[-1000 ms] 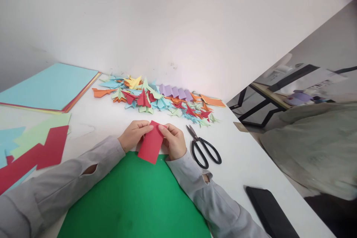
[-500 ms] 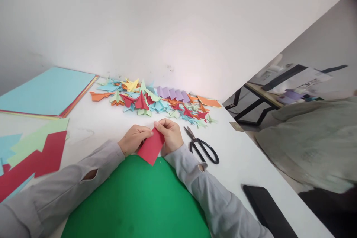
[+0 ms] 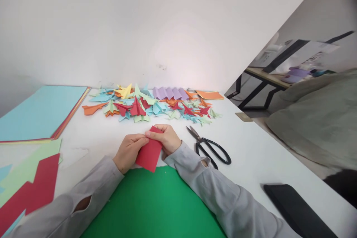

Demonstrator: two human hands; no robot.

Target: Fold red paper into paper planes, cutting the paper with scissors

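Note:
A small red paper rectangle (image 3: 150,155) is held between both hands above the near edge of the table. My left hand (image 3: 130,151) pinches its left edge with thumb and fingers. My right hand (image 3: 166,138) grips the upper right part, its thumb lying across the paper's face, and the two thumbs nearly meet. Beyond the hands lies a pile of folded paper pieces (image 3: 137,108) in several colours, with a pleated purple paper (image 3: 170,93) at its back. Black-handled scissors (image 3: 208,145) rest to the right of my right hand.
Large coloured sheets (image 3: 41,109) are stacked at the left, with loose red (image 3: 46,180) and green pieces nearer. A black flat object (image 3: 295,208) lies at the right. Green material (image 3: 156,204) fills the space below the hands. A person's sleeve or clothing (image 3: 315,119) shows far right.
The view has shifted, so the table items sit differently in the picture. My right thumb has moved down across the red paper, and the paper's top corner now shows above it.

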